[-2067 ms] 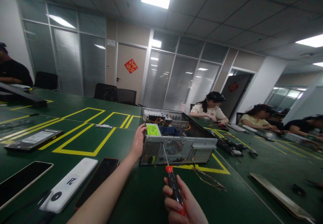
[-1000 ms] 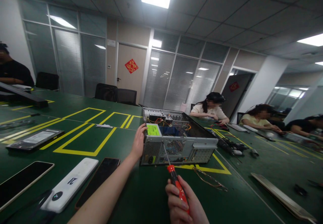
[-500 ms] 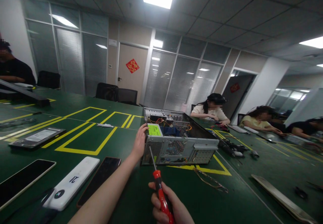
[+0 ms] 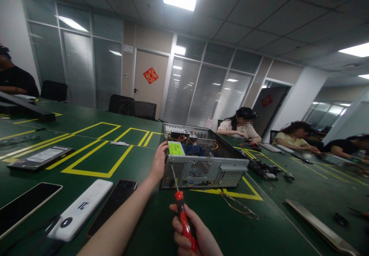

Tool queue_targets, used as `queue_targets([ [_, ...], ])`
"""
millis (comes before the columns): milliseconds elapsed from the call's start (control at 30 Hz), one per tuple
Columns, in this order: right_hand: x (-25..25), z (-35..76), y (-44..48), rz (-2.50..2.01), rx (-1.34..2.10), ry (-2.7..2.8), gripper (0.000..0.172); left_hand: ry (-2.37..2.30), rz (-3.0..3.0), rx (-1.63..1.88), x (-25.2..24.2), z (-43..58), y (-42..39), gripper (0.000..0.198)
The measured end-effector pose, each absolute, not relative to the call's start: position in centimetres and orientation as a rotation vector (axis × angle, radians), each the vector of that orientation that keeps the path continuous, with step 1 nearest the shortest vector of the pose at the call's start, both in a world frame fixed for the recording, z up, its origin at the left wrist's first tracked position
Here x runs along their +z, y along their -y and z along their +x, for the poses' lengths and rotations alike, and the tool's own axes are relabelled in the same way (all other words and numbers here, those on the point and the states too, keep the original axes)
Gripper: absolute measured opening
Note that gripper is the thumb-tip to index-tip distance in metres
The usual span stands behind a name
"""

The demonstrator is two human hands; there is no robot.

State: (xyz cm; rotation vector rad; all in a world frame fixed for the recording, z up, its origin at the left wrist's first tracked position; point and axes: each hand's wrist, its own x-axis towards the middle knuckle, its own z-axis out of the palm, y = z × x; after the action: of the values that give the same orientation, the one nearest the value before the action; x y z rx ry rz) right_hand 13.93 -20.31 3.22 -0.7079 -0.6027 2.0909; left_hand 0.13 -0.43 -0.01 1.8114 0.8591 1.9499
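Red and black, the screwdriver (image 4: 185, 220) clasped in the right hand (image 4: 198, 233) points at the computer case (image 4: 215, 166), already open-topped, whose green-labelled power supply (image 4: 175, 148) still sits in its near left corner, where the left hand (image 4: 158, 164) rests, how tightly I can't tell.

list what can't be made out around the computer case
In the head view:
Screwdriver tip: too small to tell whether it touches the computer case.
Its handle: partly covered by the right hand.
Green label: print too small to read.
Inside bottom of the case: hidden by its near panel.
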Motion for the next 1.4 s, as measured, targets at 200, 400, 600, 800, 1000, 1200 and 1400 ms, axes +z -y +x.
queue_targets([
  [200, 3.6, 13.8, 20.5, -0.626, 2.138, 0.493, 0.052, -0.866, 1.800, 1.960, -0.1, 0.2, 0.4, 0.045],
  [400, 3.8, 14.4, 21.1, -0.442, 2.203, 0.639, 0.059, -0.861, 1.817, 1.947, 0.1, 0.0, 0.5, 0.045],
  [600, 2.0, 14.3, 21.1, -0.437, 2.150, 0.745, 0.065, -0.873, 1.811, 1.950, 0.1, 0.1, 0.6, 0.044],
  [800, 1.5, 14.5, 21.1, -0.399, 2.177, 0.619, 0.045, -0.872, 1.811, 1.943, 0.1, 0.1, 0.6, 0.045],
  [1000, 2.0, 14.7, 21.2, -0.516, 2.152, 0.698, 0.044, -0.880, 1.794, 1.938, 0.1, 0.1, 0.5, 0.044],
  [1200, 3.1, 14.3, 21.5, -0.466, 2.230, 0.718, 0.062, -0.866, 1.802, 1.937, 0.1, 0.0, 0.6, 0.043],
  [1400, 2.7, 14.5, 20.8, -0.396, 2.286, 0.866, 0.070, -0.854, 1.802, 1.964, 0.0, 0.1, 0.4, 0.043],
])
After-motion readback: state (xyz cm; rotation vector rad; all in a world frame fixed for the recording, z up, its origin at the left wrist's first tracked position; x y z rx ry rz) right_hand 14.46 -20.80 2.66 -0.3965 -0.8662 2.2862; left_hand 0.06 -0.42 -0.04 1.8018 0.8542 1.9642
